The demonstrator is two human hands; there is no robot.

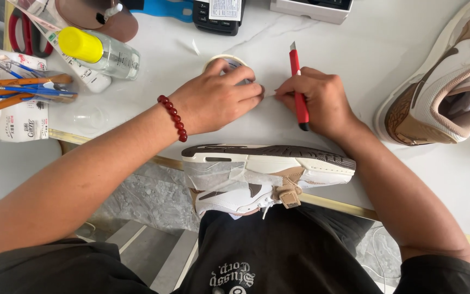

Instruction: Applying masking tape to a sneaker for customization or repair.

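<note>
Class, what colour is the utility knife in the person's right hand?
Red, seen in the head view: the utility knife in the right hand.

Tape roll (225,61) left of knife (298,92)

Bright, even daylight fills the scene, and the white desk (354,71) beyond the hands looks nearly washed out. Shadows are soft and short, lying just under the hands and forearms. Focus is sharp throughout; lines bend slightly toward the frame's edges.
</note>
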